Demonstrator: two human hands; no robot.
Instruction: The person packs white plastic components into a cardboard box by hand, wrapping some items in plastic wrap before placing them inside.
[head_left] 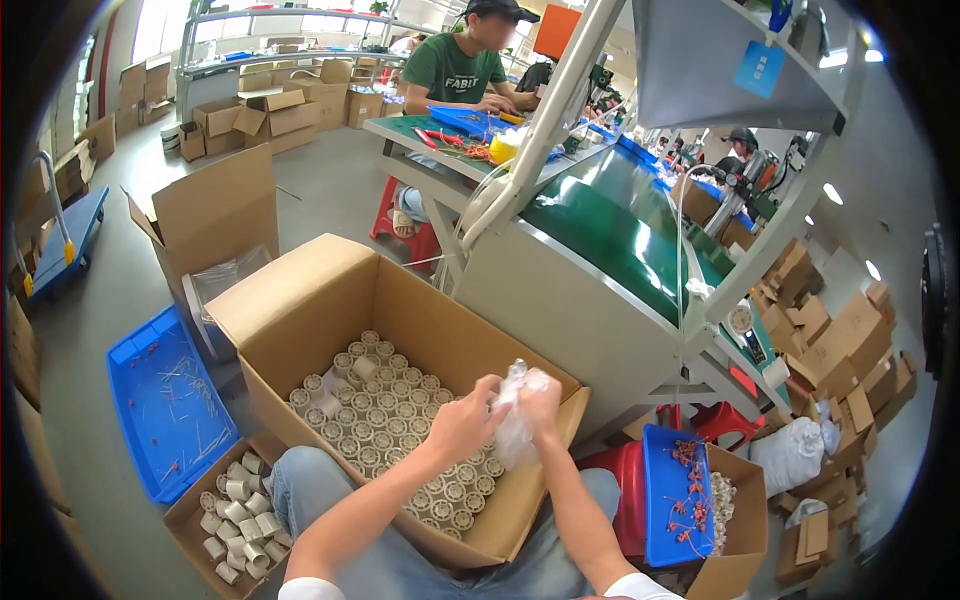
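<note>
A crumpled clear plastic bag (515,435) hangs between my hands over the right side of a large open cardboard box (300,290). My right hand (540,402) is closed around the bag's upper part. My left hand (468,420) pinches at its left edge with bent fingers. Whether anything is inside the bag I cannot make out. Below, the box holds a layer of round off-white plastic parts (385,440) standing in rows, with a few lying on their sides on top.
A smaller box of loose white cylinders (240,525) stands by my left knee, beside a blue tray (165,400). At right, another blue tray (665,540) holds red-tipped wires. A green conveyor (600,225) runs ahead, where a person in a green shirt (455,72) sits.
</note>
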